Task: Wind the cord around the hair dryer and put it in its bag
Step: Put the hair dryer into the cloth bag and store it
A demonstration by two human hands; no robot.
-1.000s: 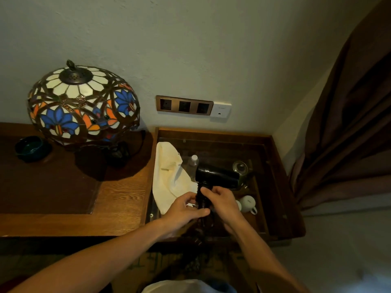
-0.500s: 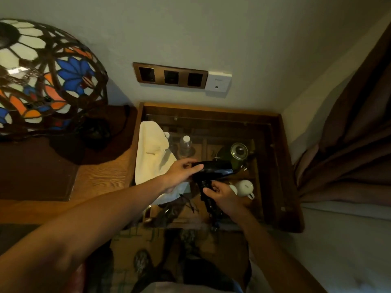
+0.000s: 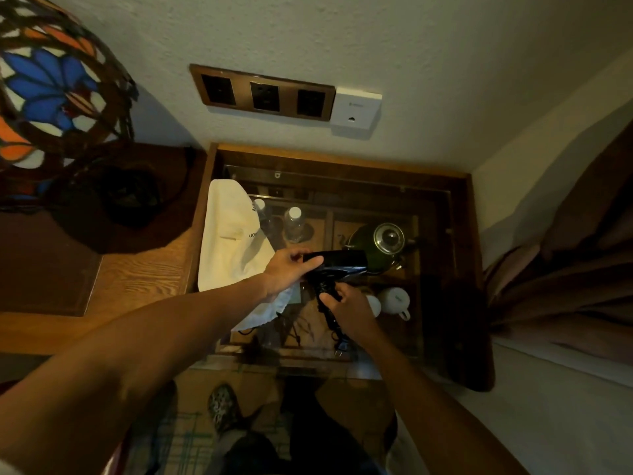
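A black hair dryer (image 3: pixel 342 264) is held over the glass top, barrel pointing right. My left hand (image 3: pixel 289 270) grips the rear of its barrel. My right hand (image 3: pixel 346 308) is closed around the handle, where the black cord (image 3: pixel 337 332) is bunched; the cord's plug (image 3: pixel 340 347) dangles just below that hand. A cream cloth bag (image 3: pixel 229 241) lies flat on the glass to the left, its lower edge under my left wrist.
The wood-framed glass-topped cabinet (image 3: pixel 474 269) shows water bottles (image 3: pixel 294 222), a kettle (image 3: pixel 380 243) and white cups (image 3: pixel 395 299) beneath the glass. A stained-glass lamp (image 3: pixel 51 84) stands on the desk at left. Wall sockets (image 3: pixel 262 92) above, curtain (image 3: pixel 565 252) at right.
The camera has moved closer and tilted down. My left hand shifted from the handle up to the dryer's barrel; my right hand stayed on the handle with the cord.
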